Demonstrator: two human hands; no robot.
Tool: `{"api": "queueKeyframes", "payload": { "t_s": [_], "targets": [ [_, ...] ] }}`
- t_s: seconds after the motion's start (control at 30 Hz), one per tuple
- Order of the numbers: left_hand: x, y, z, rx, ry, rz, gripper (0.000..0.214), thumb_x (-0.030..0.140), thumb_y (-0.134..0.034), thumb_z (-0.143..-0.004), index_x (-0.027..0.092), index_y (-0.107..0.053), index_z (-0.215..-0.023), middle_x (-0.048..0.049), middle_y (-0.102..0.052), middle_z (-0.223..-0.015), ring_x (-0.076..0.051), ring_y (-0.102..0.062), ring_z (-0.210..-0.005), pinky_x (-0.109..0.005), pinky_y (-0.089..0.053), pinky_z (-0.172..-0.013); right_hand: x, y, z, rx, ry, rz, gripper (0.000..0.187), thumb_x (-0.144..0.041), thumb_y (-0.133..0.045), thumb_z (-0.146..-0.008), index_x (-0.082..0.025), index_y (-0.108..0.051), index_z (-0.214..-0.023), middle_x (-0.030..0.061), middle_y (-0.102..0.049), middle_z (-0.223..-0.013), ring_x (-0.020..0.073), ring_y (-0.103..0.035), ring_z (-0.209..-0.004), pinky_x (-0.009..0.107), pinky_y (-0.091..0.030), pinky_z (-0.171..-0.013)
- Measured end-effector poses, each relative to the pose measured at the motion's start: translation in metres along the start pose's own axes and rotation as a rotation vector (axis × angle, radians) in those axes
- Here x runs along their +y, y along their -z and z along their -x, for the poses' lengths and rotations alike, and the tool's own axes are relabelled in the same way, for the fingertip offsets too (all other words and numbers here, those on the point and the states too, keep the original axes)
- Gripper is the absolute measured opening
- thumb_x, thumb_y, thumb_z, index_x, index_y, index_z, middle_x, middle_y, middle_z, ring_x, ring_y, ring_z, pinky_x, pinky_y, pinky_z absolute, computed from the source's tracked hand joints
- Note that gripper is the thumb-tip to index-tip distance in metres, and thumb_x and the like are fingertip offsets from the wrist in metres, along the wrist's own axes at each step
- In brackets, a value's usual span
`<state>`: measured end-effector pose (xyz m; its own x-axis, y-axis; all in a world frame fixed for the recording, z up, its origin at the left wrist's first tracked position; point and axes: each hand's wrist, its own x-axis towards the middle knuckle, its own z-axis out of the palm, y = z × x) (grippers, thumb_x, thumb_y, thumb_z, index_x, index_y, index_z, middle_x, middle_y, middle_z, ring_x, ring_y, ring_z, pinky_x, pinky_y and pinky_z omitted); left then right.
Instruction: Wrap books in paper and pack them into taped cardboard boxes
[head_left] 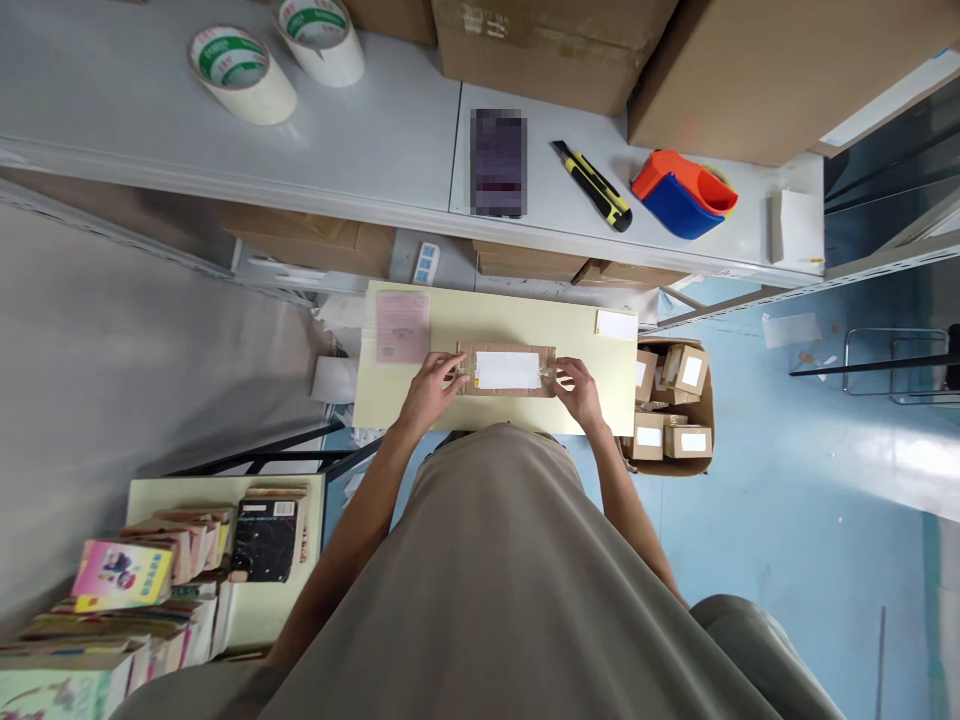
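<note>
A flat brown cardboard parcel (517,392) lies on the pale yellow table (480,415), right in front of my body. Stuck on its upper face is a white label (507,370). Clear tape shines at both ends of the parcel. My left hand (433,388) grips the left end, thumb and fingers at its edge. At the opposite end, my right hand (577,390) has its bent fingers on the taped edge. A pink printed sheet (403,327) lies to the left of the parcel, and a stack of white labels (616,324) sits at the table's far right corner.
On the grey shelf (390,140) above are tape rolls (259,95), a box cutter (594,187), an orange-blue tape dispenser (686,195) and large cartons (555,45). A carton of small labelled boxes (688,368) stands right of the table. Books (266,540) are piled at lower left.
</note>
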<state>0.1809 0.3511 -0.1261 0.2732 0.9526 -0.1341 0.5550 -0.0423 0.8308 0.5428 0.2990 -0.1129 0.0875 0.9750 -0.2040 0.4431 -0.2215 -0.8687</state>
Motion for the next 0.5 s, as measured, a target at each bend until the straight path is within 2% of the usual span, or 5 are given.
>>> {"api": "queueKeyframes", "payload": {
  "t_s": [0.17,0.3,0.4,0.5],
  "targets": [
    [0.0009,-0.0018,-0.0006,0.004,-0.005,0.044,0.050,0.049,-0.068,-0.109,0.024,-0.077,-0.152,-0.0132,-0.067,-0.136,-0.025,-0.080,-0.103,-0.047,-0.069,-0.110,-0.0036,-0.0013,0.0003,-0.004,-0.015,-0.031,0.043,-0.066,-0.077,-0.101,-0.034,-0.086,-0.128,0.0108,-0.075,-0.144,0.0298,-0.081,-0.110,0.055,-0.074,-0.100],
    [0.0038,0.0009,0.0011,0.021,-0.006,0.051,0.050,0.050,-0.069,-0.109,0.027,-0.076,-0.153,-0.0122,-0.069,-0.137,-0.025,-0.080,-0.107,-0.047,-0.069,-0.112,-0.0055,-0.0006,0.0010,0.025,-0.018,-0.026,0.051,-0.071,-0.078,-0.100,-0.033,-0.085,-0.134,0.0120,-0.075,-0.147,0.0315,-0.081,-0.113,0.056,-0.074,-0.100],
    [0.0041,0.0021,0.0018,0.025,-0.002,0.058,0.048,0.052,-0.071,-0.109,0.028,-0.077,-0.150,-0.0114,-0.069,-0.136,-0.026,-0.080,-0.107,-0.047,-0.070,-0.112,-0.0050,0.0002,0.0012,0.015,-0.021,-0.023,0.053,-0.072,-0.078,-0.100,-0.034,-0.085,-0.135,0.0123,-0.074,-0.149,0.0317,-0.082,-0.112,0.055,-0.074,-0.099],
    [0.0022,0.0003,0.0004,0.040,0.012,0.082,0.045,0.054,-0.072,-0.106,0.026,-0.080,-0.141,-0.0107,-0.069,-0.131,-0.024,-0.080,-0.100,-0.047,-0.072,-0.106,-0.0042,0.0001,0.0005,0.000,-0.025,-0.027,0.049,-0.071,-0.079,-0.100,-0.033,-0.087,-0.131,0.0121,-0.075,-0.148,0.0306,-0.081,-0.109,0.055,-0.074,-0.098]
  ]
}}
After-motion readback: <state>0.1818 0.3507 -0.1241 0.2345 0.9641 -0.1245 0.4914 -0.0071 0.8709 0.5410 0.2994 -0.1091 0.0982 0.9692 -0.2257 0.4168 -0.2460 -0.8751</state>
